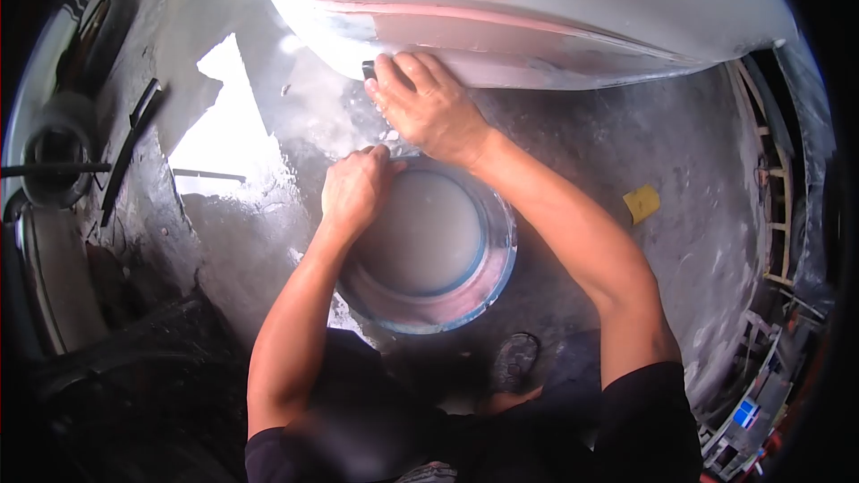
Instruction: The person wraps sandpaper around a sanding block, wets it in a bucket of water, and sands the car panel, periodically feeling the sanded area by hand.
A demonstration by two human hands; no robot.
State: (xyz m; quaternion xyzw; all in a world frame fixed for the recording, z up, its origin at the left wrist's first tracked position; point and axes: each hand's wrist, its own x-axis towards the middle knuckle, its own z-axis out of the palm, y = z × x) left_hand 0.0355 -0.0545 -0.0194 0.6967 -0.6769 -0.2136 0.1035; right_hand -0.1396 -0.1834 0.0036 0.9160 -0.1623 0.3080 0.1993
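Note:
My right hand (pixel 434 103) is closed on a small black block (pixel 368 70), whose end shows past the fingertips. It lies against the lower edge of a vehicle body panel (pixel 429 22) with white, grey and pinkish patches. My left hand (pixel 355 186) is closed at the far left part of the rim of a round bucket (pixel 499 255). Its fingers curl out of sight, so I cannot tell whether they grip the rim or something small. Cloudy, greyish liquid (pixel 420 233) fills the bucket, which stands on the floor between my forearms.
A yellow piece of sheet (pixel 642 203) lies on the wet concrete floor (pixel 573 143) to the right. At left are a tyre (pixel 61 148) and a curved black strip (pixel 130 148). A rack-like frame (pixel 777 206) stands at the far right. My shoe (pixel 515 360) is below the bucket.

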